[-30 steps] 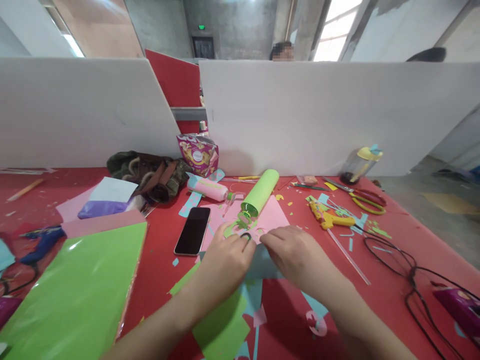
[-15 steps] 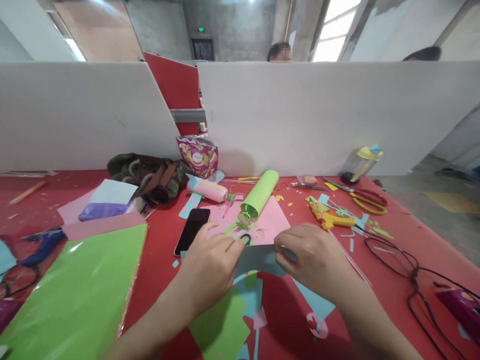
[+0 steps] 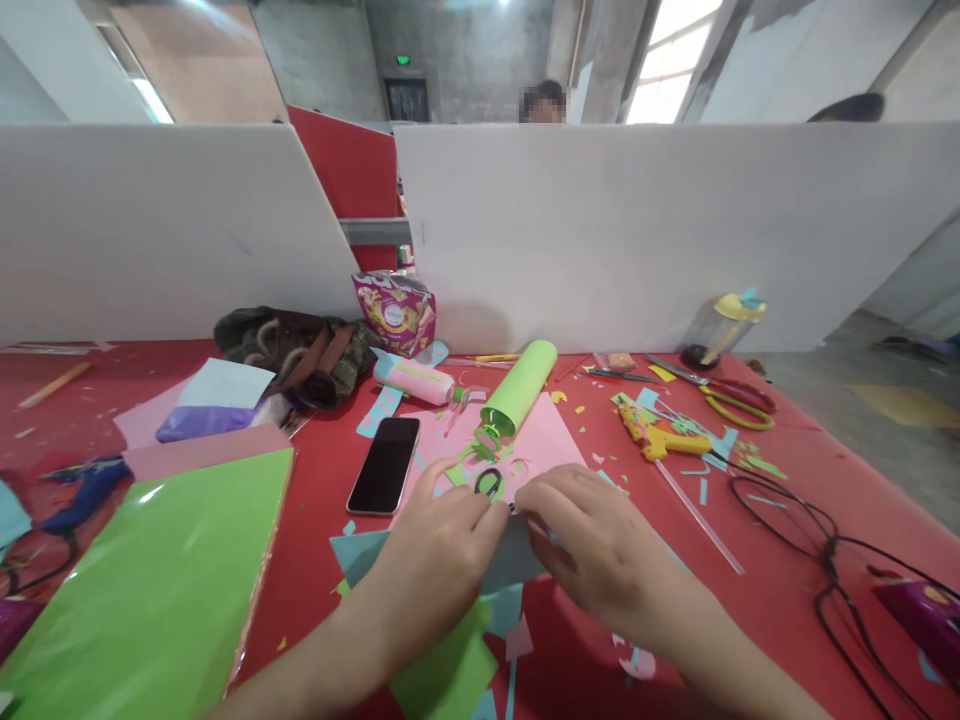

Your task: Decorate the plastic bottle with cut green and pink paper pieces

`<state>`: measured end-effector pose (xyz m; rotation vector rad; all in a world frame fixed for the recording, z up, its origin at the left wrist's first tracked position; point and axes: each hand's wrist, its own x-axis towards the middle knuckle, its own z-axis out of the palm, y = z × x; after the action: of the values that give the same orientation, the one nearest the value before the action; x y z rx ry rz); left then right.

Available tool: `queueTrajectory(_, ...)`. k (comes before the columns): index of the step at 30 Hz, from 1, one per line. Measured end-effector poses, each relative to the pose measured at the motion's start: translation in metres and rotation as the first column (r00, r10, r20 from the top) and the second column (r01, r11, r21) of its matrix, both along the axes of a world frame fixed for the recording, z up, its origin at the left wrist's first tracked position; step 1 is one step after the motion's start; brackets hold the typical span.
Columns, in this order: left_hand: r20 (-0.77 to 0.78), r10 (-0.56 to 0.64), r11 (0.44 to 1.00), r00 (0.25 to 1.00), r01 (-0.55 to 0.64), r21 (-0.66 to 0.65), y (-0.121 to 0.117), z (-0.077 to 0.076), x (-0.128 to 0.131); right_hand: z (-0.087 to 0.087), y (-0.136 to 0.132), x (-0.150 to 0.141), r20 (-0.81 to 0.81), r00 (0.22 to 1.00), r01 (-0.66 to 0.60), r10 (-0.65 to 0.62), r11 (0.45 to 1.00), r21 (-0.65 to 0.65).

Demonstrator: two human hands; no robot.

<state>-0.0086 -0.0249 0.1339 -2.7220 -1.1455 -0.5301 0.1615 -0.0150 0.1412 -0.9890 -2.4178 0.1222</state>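
My left hand (image 3: 448,540) and my right hand (image 3: 596,540) are close together at the table's middle, fingers pinched on the edge of a light blue paper sheet (image 3: 511,562). The sheet is shaded between the hands, and one corner sticks out left of my left wrist. Just beyond my fingertips lies a black loop like a scissors handle (image 3: 488,484), on a pink paper sheet (image 3: 556,440). A bottle wrapped in green paper (image 3: 521,390) rests there with its neck toward me. Green paper pieces (image 3: 442,670) lie below the hands.
A phone (image 3: 384,466) lies left of the hands, near a pink-wrapped bottle (image 3: 416,380). Packed green paper (image 3: 150,580) covers the left side. On the right are a yellow glue gun (image 3: 664,440), its black cord, scissors (image 3: 739,400) and scraps. White boards (image 3: 637,230) stand behind.
My hands have come closer together and slightly toward me, the right one moving left. The blue sheet has shifted with them, and its left corner now shows more.
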Motion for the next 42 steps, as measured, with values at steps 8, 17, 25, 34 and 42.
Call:
queueTrajectory(8,0.021,-0.054,0.998,0.998,0.055,-0.012,-0.003,-0.002,0.001,0.0,-0.005,-0.005,-0.149,0.989,-0.033,0.014,0.991,-0.13)
queueTrajectory(17,0.025,-0.033,0.989,0.999,0.036,-0.146,-0.004,0.004,-0.001,0.005,-0.001,-0.001,-0.261,0.957,-0.021,-0.125,0.869,-0.495)
queueTrajectory(25,0.02,-0.001,0.97,1.0,0.006,-0.244,-0.002,0.005,-0.007,0.005,0.005,0.005,-0.257,0.951,-0.015,-0.172,0.805,-0.593)
queueTrajectory(34,0.073,-0.055,0.96,0.996,0.073,-0.272,-0.007,0.004,0.0,0.004,0.003,-0.003,-0.38,0.909,-0.142,-0.174,0.726,-0.673)
queueTrajectory(42,0.237,-0.099,0.964,0.967,0.152,-0.22,-0.014,0.006,0.0,0.011,-0.005,-0.003,-0.434,0.887,-0.208,-0.16,0.7,-0.683)
